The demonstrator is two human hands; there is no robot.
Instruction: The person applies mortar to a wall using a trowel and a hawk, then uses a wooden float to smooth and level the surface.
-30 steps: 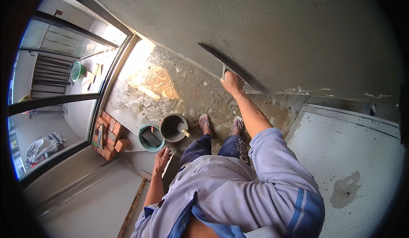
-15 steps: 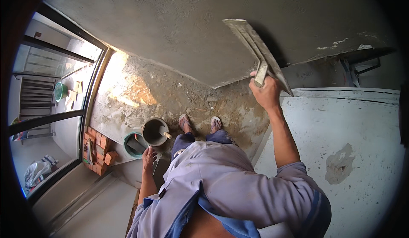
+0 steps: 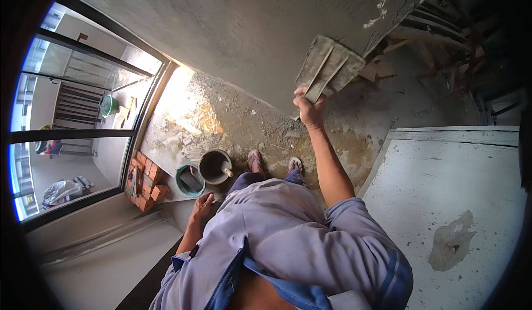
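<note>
My right hand [image 3: 311, 108] is closed around the handle of a plastering float [image 3: 331, 69], a wide flat blade with two ribs along its back, smeared with grey mortar. The float lies by the edge of the grey plastered wall [image 3: 238, 38], ribbed back toward me; whether its face touches the wall cannot be seen. My left hand [image 3: 203, 207] hangs low at my side, fingers curled in, with nothing visible in it. Closest to it are a green tub [image 3: 178, 186] with a dark grey block-like thing inside and a dark bucket [image 3: 204, 164] with a wooden-handled tool [image 3: 226, 169] in it.
Red bricks [image 3: 145, 178] are stacked by the framed glass door [image 3: 72, 137] on the left. A white, mortar-spattered panel [image 3: 421, 193] lies at right. Wooden pieces [image 3: 443, 38] are piled beyond the wall's edge. The floor [image 3: 221, 110] is rough and stained.
The float has turned so its ribbed back shows broadly, and my right hand has shifted left. My view has turned, bringing the wood pile into sight. My left hand's fingers look more curled.
</note>
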